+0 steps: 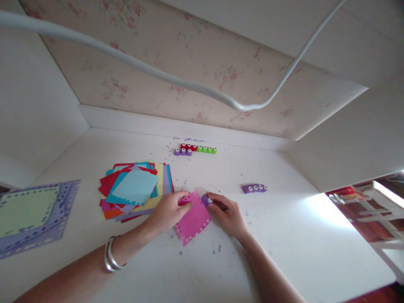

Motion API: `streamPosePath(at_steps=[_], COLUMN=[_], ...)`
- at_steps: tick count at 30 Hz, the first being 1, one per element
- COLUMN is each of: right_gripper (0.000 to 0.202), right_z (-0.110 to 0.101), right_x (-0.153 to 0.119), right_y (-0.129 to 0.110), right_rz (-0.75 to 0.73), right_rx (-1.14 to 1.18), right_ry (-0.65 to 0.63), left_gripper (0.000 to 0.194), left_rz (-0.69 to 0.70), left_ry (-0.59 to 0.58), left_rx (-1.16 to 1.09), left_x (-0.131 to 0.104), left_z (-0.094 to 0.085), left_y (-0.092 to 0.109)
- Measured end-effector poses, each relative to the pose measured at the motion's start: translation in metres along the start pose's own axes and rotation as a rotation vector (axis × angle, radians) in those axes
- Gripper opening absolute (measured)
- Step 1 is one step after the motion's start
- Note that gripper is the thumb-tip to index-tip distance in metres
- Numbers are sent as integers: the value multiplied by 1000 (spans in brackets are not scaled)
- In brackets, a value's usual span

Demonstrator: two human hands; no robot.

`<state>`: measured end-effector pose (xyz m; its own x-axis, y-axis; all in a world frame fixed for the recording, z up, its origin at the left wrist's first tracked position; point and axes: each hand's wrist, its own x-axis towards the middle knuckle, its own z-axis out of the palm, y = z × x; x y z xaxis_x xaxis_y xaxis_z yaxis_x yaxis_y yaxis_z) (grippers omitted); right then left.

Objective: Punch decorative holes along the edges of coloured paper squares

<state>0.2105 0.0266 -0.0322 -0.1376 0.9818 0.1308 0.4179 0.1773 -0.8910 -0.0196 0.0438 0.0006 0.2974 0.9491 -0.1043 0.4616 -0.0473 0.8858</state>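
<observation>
My left hand (172,210) pinches the upper left side of a pink paper sheet (193,219), which is held at a tilt over the white table. Small punched holes run along several of its edges. In my right hand (229,214) is a small purple craft punch (206,200) with a white button, gripped between thumb and fingers. The punch sits at the sheet's upper right edge; I cannot tell whether the paper is inside its slot. Beside my left hand lies a pile of coloured paper (134,187).
Red, purple and green punches (189,147) stand in rows near the back wall. A row of purple punches (255,188) lies at the right. Sheets with punched borders (28,210) rest at far left. Paper bits dot the table (214,269). A white cable (151,71) hangs across above.
</observation>
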Motion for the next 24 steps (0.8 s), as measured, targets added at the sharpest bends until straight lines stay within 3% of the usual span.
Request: streamPosePath(at_steps=[24], right_gripper=[25], right_z=[-2], right_x=[-2], right_y=[-2], right_rz=[-55], right_rx=[-76], right_ry=[-64], left_gripper=[30], left_rz=[29], left_ry=[62], left_rx=[81], left_x=[-2], left_z=[3], left_y=[-2])
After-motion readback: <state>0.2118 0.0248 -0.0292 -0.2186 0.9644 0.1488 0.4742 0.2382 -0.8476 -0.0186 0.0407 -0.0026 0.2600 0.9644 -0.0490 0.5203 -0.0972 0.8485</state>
